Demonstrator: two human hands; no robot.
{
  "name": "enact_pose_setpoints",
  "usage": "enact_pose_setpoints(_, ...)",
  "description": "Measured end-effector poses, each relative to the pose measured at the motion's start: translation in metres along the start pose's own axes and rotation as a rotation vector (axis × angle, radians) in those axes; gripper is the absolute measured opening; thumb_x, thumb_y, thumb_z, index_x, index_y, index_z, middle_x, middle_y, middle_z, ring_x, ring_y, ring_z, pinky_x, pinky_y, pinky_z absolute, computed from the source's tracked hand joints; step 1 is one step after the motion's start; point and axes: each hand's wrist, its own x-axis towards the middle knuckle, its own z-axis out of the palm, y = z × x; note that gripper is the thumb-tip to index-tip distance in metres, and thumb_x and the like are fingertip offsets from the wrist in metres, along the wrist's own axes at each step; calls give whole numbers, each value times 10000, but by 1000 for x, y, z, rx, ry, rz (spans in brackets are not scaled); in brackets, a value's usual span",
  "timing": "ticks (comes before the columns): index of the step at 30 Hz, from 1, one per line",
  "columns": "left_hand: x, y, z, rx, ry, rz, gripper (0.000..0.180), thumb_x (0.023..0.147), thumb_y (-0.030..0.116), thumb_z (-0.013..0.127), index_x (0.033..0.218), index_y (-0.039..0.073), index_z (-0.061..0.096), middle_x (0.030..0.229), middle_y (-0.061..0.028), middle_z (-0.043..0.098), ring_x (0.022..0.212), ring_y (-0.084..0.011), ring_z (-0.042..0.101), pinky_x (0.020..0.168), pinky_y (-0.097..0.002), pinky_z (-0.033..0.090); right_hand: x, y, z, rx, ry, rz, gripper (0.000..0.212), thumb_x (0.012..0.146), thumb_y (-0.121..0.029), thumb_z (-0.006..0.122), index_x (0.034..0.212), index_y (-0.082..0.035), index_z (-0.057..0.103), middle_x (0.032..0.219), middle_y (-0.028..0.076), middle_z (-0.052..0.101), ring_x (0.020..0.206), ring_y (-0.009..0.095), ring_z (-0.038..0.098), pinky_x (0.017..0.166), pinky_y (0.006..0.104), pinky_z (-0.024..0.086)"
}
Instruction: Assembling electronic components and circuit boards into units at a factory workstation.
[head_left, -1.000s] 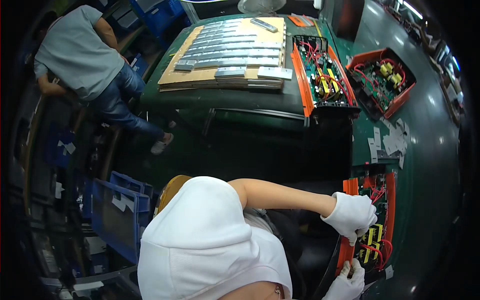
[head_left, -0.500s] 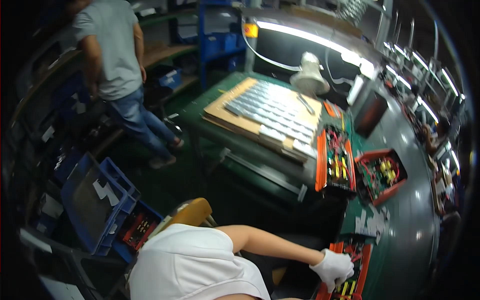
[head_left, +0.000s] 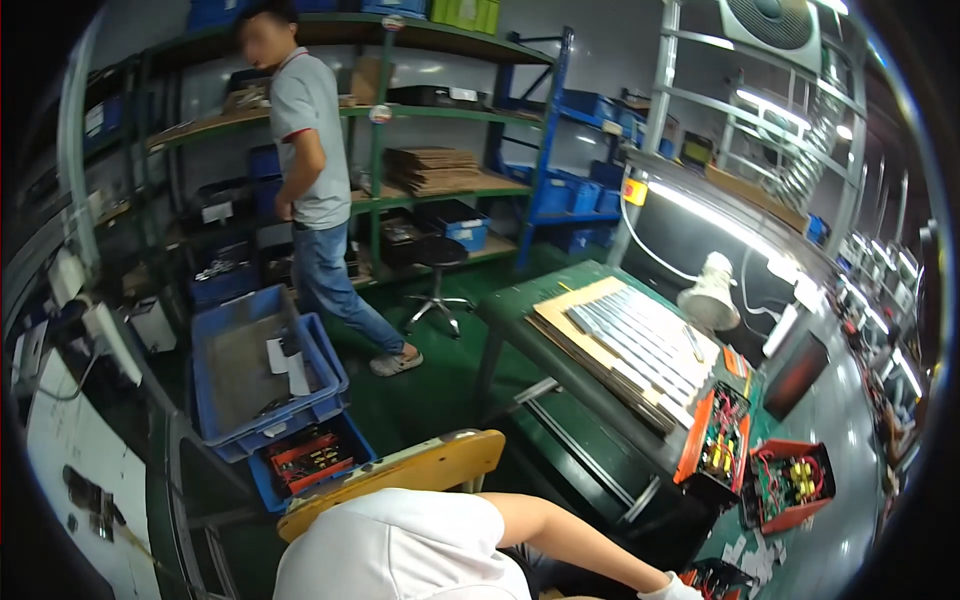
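Note:
My left hand (head_left: pixel 672 588), in a white glove, is cut off by the lower edge at the right. Only its wrist and back show, and its fingers are hidden. Close beside it lies an open orange-and-black electronic housing (head_left: pixel 718 577) with wires and parts inside, partly cut off too. I cannot tell whether the hand touches it. My right hand is out of view. Farther along the bench are a second such housing (head_left: pixel 716 440) and a third, tilted one (head_left: pixel 790 487) with a green board and yellow parts. White paper scraps (head_left: pixel 757 556) lie near the hand.
Metal strips (head_left: pixel 645 340) lie in rows on cardboard on the green bench. Behind me are a yellow chair back (head_left: pixel 400 478), blue crates (head_left: pixel 225 410) and a stool (head_left: pixel 438 255). A person (head_left: pixel 318 170) walks by the shelves (head_left: pixel 440 190). A white lamp (head_left: pixel 710 295) stands over the bench.
The view has swung left and up, so bench and housings sit lower and farther right. My left hand, earlier over the near housing, is now mostly below the edge. The person's face has come into view.

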Motion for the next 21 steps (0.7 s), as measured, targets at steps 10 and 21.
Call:
enact_pose_setpoints(10,-2,9,-5,-157,218,42,237,618,360,779,700,140,746,674,-54,676,663,-200,619,638,-365,475,11,-15,-20,-113,-82,181,165,751,-275,673,747,-114,711,645,131,636,570,315,615,546,440,481)
enact_pose_setpoints(21,-130,31,-34,-595,136,-947,704,810,160,666,1446,159,364,543,62,350,515,-55,306,518,-233,331,5,-5,21,-105,-168,205,177,781,-291,712,789,-119,675,745,41,661,642,259,634,609,378,472)
